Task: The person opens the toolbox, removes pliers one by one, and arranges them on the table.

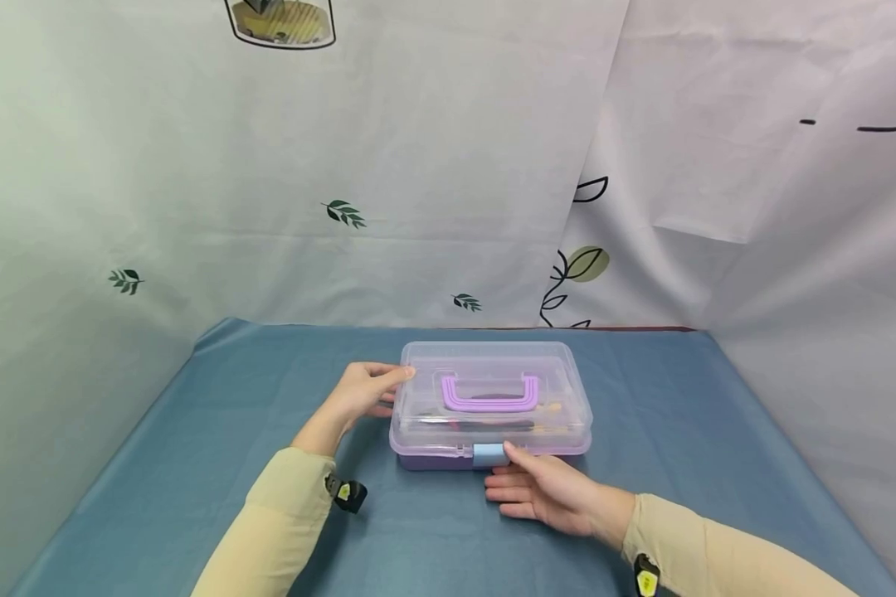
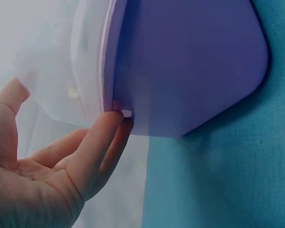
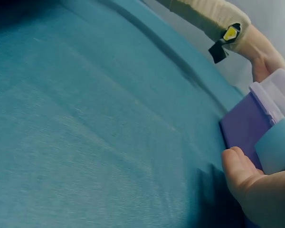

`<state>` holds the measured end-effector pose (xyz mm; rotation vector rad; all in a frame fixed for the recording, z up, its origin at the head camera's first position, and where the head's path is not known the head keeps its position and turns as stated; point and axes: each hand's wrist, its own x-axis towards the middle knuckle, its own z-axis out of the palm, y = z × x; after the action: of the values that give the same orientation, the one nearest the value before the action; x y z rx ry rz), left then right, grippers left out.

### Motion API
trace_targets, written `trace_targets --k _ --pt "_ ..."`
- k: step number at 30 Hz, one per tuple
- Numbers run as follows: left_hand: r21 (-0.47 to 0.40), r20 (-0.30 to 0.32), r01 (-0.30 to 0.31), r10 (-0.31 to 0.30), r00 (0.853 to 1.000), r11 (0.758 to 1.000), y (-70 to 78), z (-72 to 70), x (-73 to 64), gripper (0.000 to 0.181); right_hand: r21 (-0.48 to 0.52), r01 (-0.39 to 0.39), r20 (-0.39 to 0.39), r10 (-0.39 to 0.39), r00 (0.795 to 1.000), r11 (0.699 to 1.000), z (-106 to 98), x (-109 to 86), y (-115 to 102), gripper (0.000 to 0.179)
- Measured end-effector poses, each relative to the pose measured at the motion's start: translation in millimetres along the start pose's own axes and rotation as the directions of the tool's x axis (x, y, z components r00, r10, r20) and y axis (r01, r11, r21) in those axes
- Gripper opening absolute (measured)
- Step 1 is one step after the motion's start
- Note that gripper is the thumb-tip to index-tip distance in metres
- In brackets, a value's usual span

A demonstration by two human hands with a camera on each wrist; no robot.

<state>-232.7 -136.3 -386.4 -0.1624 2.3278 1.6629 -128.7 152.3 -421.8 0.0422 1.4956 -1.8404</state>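
Observation:
A plastic storage box point(image 1: 433, 461) with a purple base and a clear lid point(image 1: 485, 356) stands closed on the table. On its lid lies a purple carrying handle point(image 1: 490, 405), folded down. My left hand point(image 1: 362, 391) grips the box's left end, thumb on the lid and fingertips against the rim, as the left wrist view shows at the fingers point(image 2: 92, 152). At the front, my right hand point(image 1: 548, 493) touches the light blue latch point(image 1: 490, 454) with its thumb. Its other fingers are extended below the latch. Brush-like items point(image 1: 541, 429) show dimly through the lid.
A blue cloth point(image 1: 216, 464) covers the table. Behind it hangs a pale curtain point(image 1: 448, 149) printed with leaves, and more pale fabric stands along the left and right sides. A small black device point(image 1: 348, 495) is strapped at each wrist.

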Motion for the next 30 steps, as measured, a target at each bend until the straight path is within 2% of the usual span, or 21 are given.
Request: trace_targets --k 7,16,30 --pt "-0.015 0.014 0.007 -0.007 1.000 1.000 4.7 -4.9 7.7 0.067 -0.007 0.025 -0.046 -0.025 0.999 1.000 0 10.6 -3 0.088" --pt "-0.001 0.042 -0.003 0.003 0.999 1.000 10.1 -12.1 17.0 0.069 -0.035 0.030 -0.142 -0.034 0.989 0.999 5 20.1 -6 0.088" --pt "-0.011 0.022 0.010 -0.010 1.000 1.000 7.4 -8.8 15.6 0.071 -0.043 0.031 -0.212 -0.039 0.976 0.999 8 19.4 -1 0.089"
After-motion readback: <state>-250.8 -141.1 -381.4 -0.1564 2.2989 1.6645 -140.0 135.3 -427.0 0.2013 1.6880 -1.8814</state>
